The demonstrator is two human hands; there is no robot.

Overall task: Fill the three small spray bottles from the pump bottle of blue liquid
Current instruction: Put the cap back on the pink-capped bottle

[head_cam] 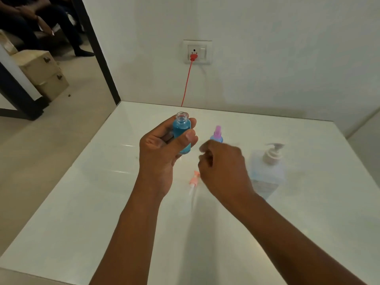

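Observation:
My left hand holds a small clear spray bottle upright above the table; it is open at the neck, without a cap, and full of blue liquid. A pink spray cap with its dip tube lies on the table just below and between my hands. My right hand hovers over that cap with its fingers curled and nothing in it. Behind the right hand stands a second small bottle of blue liquid with a purple spray cap. The pump bottle stands to the right, blurred.
The white table ends at a wall behind. A red cable hangs from a wall socket down behind the table's back edge. The floor, boxes and a seated person are off to the left.

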